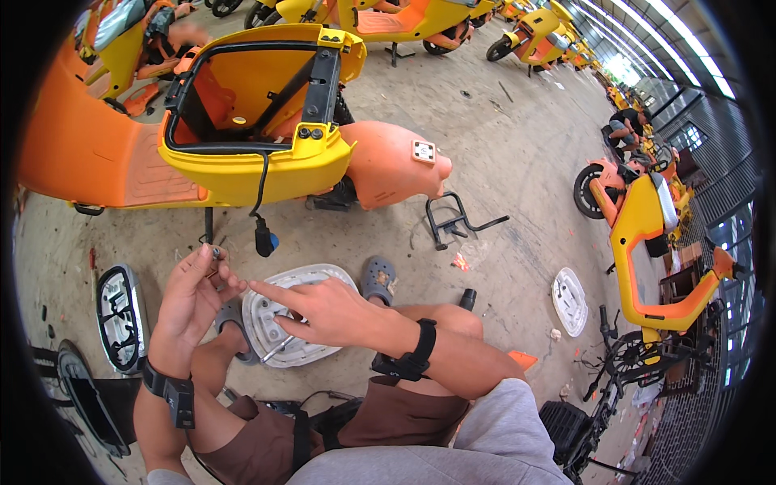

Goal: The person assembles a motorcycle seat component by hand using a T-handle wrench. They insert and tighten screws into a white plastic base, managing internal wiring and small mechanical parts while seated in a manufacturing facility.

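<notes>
Pinching a small metal part (215, 253) between thumb and fingertips: left hand (187, 295), palm turned up, part at the top of the grip. Too small to tell exactly what it is. Right hand (327, 305): index straight out toward the left fingertips, thumb spread away below it, nothing visible between them. Contact between the 2 hands: can't tell.

1 black wrist strap on each arm, left strap (170, 394) and right strap (410, 356).

Under the right hand: white oval panel (257, 322) on the floor, metal rod-like tool (280, 347) lying on it. Gray clogs (378, 279) near its edge, 1 on each foot.

Just beyond the left hand: black connector (263, 238) with a blue side, hanging on a cable from the yellow scooter body (250, 179). Its top opening is black-rimmed; orange rear fender (396, 166) to the right.

Farther out: black tubular bracket (457, 222) right of the fender, oval black-framed panel (121, 319) at left, another white oval panel (570, 301) at right. Beyond that, 1 yellow scooter frame (638, 242) standing and 1 squatting person (627, 129). More yellow scooters (408, 24) at the back.
</notes>
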